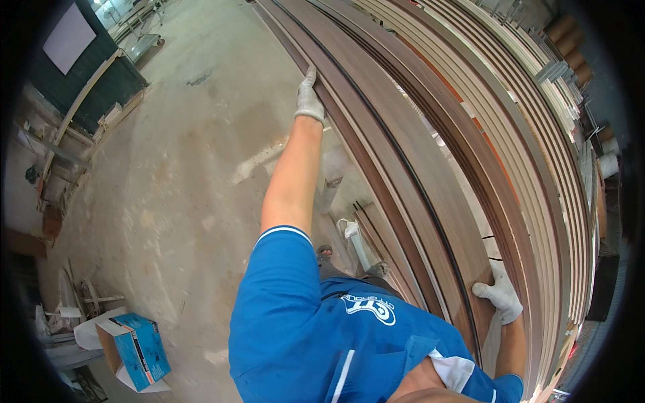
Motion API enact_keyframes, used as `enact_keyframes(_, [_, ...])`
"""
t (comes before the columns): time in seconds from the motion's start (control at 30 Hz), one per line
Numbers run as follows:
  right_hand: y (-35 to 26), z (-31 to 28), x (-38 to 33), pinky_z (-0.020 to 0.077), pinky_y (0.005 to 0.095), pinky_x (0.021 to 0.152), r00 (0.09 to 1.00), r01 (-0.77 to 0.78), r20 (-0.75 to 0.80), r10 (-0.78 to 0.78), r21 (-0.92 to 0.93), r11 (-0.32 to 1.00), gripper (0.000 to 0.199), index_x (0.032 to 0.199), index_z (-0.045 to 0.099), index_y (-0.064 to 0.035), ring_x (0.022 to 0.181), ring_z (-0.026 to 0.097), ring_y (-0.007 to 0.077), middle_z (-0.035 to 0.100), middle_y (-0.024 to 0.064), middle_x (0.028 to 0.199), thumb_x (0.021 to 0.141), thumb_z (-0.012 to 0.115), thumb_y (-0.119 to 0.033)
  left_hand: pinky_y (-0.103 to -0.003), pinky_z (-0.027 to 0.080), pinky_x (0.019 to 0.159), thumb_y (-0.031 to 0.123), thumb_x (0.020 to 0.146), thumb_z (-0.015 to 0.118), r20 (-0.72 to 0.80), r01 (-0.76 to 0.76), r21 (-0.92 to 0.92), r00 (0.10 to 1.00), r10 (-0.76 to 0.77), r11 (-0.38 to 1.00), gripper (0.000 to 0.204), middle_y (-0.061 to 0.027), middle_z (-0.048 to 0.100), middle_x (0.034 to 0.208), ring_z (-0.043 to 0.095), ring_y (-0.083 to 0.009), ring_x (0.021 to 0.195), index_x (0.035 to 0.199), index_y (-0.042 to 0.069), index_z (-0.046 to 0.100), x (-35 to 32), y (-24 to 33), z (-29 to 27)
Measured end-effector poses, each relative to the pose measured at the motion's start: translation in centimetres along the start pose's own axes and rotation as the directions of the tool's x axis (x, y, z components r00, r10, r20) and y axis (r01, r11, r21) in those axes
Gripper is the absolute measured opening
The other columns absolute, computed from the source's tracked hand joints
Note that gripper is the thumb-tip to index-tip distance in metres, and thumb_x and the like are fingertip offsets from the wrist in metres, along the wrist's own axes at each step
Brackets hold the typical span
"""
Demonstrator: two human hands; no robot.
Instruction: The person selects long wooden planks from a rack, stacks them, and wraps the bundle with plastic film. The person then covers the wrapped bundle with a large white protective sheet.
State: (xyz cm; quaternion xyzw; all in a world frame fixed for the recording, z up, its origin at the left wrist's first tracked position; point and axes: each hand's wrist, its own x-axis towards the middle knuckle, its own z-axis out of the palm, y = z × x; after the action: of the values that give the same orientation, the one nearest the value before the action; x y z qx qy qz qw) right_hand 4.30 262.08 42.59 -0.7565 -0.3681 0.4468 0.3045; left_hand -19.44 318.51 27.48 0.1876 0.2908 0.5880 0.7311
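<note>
Long dark-brown wood-grain boards (403,121) run from the far top down along my right side, with a black strip (376,114) lengthwise between them. My left hand (309,101), in a whitish work glove, grips the left edge of the boards with the arm stretched out. One digit points along the edge; the other fingers are partly hidden. Close to my body, my right hand (500,295), gloved alike, holds the right edge of the wide brown board. Its thumb lies toward the top face, and its fingers are mostly out of sight.
Stacks of brown and pale long profiles (537,168) fill the right side. Shorter strips (379,235) lie low beside my feet. A blue carton (141,349) stands on the concrete floor (195,201) at lower left. A dark green panel (94,80) stands far left.
</note>
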Motion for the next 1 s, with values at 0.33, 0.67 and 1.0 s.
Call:
enact_keyframes(0.33, [-1.5, 0.5, -1.2, 0.0491, 0.0391, 0.098, 0.990, -0.077, -0.132, 0.042, -0.269, 0.960, 0.069, 0.132, 0.067, -0.0048, 0.111, 0.066, 0.0279, 0.071, 0.0163, 0.120, 0.078, 0.077, -0.046, -0.046, 0.045, 0.112, 0.061, 0.091, 0.069, 0.116, 0.098, 0.164, 0.986, -0.117, 0.982, 0.081, -0.0138, 0.056, 0.146, 0.054, -0.0311, 0.132, 0.146, 0.005, 0.049, -5.3, 1.0, 0.6])
enact_keyframes(0.67, [4.7, 3.2, -14.5, 0.0521, 0.0365, 0.098, 0.418, -0.074, -0.891, -0.175, -0.226, 0.971, 0.057, 0.143, 0.058, -0.0149, 0.118, 0.064, 0.0242, 0.067, 0.0113, 0.132, 0.090, 0.074, -0.025, -0.051, 0.035, 0.118, 0.052, 0.098, 0.050, 0.068, 0.124, 0.530, 0.980, -0.188, 0.839, 0.071, -0.0150, 0.045, 0.156, 0.043, -0.0333, 0.142, 0.153, 0.006, 0.045, -14.7, -0.3, 1.4])
enact_keyframes(1.0, [21.2, 13.4, -24.4, 0.0560, 0.0411, 0.097, -0.419, 0.899, -0.238, 0.876, 0.023, 0.437, 0.089, 0.150, 0.042, -0.0093, 0.119, 0.061, 0.0280, 0.060, 0.0123, 0.135, 0.088, 0.066, -0.070, -0.049, 0.034, 0.121, 0.048, 0.100, 0.050, 0.295, -0.157, 0.404, 0.955, 0.034, 0.901, 0.064, -0.0150, 0.051, 0.152, 0.050, -0.0344, 0.138, 0.148, 0.006, 0.052, -12.4, -3.3, 3.4])
